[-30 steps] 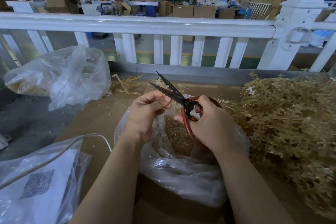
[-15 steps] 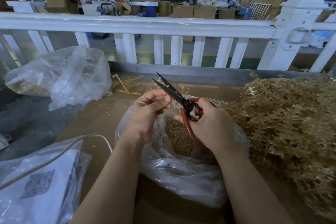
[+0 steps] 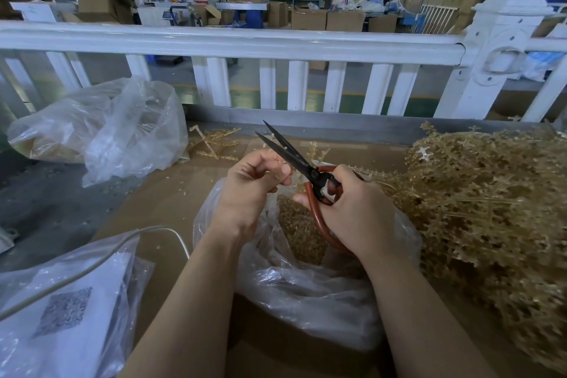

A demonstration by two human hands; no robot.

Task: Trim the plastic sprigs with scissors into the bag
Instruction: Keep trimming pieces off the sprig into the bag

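Note:
My right hand [image 3: 352, 212] grips black-bladed scissors [image 3: 288, 153] by their red handles, blades slightly apart and pointing up-left. My left hand [image 3: 251, 184] pinches a thin tan plastic sprig [image 3: 316, 150] beside the blades; most of the sprig is hidden behind my fingers. Both hands hover over a clear plastic bag [image 3: 306, 291] on the brown table, its mouth showing a heap of tan trimmed bits [image 3: 300, 230]. A big pile of tan plastic sprigs [image 3: 491, 209] lies on the right.
A second clear bag [image 3: 101, 129] lies at the back left, with loose sprig stems [image 3: 214, 144] beside it. A bagged sheet with a QR code [image 3: 61, 310] and a white cable [image 3: 92, 264] sit front left. A white railing [image 3: 245, 43] borders the table's far side.
The scissor blades have come closer together over the second. My left hand has shifted the sprig slightly against the blades. Both hands stay above the bag.

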